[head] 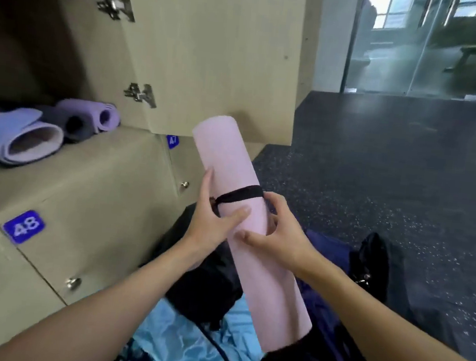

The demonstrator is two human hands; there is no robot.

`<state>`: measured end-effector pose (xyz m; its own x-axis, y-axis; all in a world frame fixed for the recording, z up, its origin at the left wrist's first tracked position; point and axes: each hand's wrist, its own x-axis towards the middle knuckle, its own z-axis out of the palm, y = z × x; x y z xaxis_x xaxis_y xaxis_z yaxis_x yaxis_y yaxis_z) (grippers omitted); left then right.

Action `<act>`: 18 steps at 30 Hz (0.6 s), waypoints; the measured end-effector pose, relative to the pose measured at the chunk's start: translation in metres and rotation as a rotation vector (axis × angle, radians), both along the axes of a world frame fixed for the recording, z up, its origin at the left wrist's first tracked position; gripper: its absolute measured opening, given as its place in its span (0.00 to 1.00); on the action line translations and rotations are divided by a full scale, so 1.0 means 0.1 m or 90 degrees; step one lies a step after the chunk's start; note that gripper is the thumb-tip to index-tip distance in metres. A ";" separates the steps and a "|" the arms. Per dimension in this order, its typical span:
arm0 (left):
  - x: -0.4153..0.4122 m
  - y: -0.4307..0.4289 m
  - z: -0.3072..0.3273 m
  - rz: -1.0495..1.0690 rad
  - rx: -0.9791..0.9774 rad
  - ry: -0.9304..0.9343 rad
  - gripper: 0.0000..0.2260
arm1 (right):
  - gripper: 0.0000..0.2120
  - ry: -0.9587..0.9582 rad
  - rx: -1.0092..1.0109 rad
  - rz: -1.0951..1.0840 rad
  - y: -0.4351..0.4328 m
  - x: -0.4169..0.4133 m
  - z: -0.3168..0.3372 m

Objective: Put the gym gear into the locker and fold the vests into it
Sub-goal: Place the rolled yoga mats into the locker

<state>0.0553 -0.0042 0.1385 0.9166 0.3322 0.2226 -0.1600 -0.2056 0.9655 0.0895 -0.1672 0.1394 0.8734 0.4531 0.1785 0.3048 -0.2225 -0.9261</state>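
- Head view: left hand and right hand both clasp the pink rolled mat, with the fingers curled round it at the black strap.
- It is probably light, spongy and springy; gripping mid-roll beside the strap should keep it wound.

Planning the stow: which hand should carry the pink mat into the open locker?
Left, probably. The left grip wraps the pink mat mid-roll on the side facing the open locker; the right grip is on the far side, curled at the black strap.
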 end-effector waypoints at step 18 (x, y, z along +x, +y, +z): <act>-0.79 2.07 0.89 0.428 -0.017 -0.031 0.43 | 0.39 -0.074 -0.066 0.406 2.10 0.07 0.82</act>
